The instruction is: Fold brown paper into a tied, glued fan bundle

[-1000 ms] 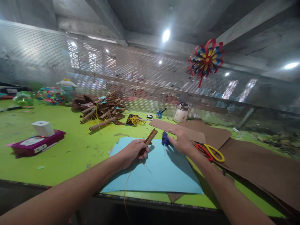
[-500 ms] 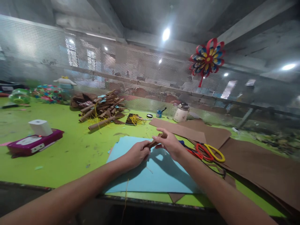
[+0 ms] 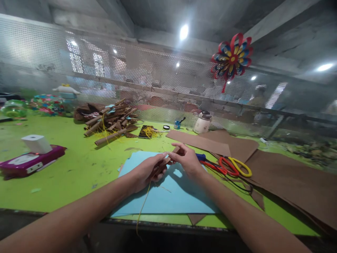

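Over a stack of light blue paper sheets [image 3: 189,198], a thin brown paper roll [image 3: 166,161] slants between my two hands. My left hand [image 3: 147,170] wraps round its lower part, fingers closed. At the upper end, my right hand [image 3: 186,162] pinches the roll between thumb and fingers. A yellow thread [image 3: 143,207] trails from below my left hand over the table's front edge. Right of my right hand lie scissors with red handles [image 3: 229,167], a yellow-handled pair [image 3: 246,168] and a blue-handled tool [image 3: 200,157]. My fingers hide part of the roll.
Brown paper sheets [image 3: 292,179] cover the right of the green table [image 3: 79,182]. A pile of brown paper rolls [image 3: 113,123], tangled yellow thread [image 3: 150,132], a blue paint jar [image 3: 177,124] and a white flask [image 3: 202,123] stand behind. A purple device [image 3: 31,163] sits left.
My left hand has turned, its fingers now curled under the roll, and my right thumb has come closer to it. More yellow thread shows below the left hand. The view has shifted slightly.
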Demonstrator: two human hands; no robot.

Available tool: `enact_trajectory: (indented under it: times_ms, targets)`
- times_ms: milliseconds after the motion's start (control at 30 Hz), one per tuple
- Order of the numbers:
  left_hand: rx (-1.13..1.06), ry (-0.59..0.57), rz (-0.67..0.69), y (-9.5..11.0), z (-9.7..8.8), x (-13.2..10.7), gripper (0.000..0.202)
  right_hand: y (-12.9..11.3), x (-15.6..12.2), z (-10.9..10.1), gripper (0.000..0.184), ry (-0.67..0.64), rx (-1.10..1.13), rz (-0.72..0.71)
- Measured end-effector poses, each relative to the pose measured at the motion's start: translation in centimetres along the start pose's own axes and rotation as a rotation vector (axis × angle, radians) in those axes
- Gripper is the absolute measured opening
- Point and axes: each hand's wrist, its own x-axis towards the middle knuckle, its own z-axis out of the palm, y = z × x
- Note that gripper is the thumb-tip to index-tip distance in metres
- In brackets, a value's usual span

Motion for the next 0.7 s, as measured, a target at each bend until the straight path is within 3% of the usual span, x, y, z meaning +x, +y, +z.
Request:
enact_trajectory:
  times_ms: [233, 500, 700]
  targets:
    - [0.090, 0.000, 0.013, -0.5, 0.0, 0.5, 0.031, 0.6, 0.1, 0.3, 0.048, 0.044, -0.105, -0.072]
    - [0.083, -0.013, 0.008, -0.7, -0.1, 0.7, 0.031, -0.6, 0.0, 0.1, 0.039, 0.065, 0.033, 0.028]
    - [0.068, -0.015, 0.013, -0.6, -0.2, 0.5, 0.029, -0.2, 0.3, -0.5, 0.041, 0.086, 0.009, 0.001]
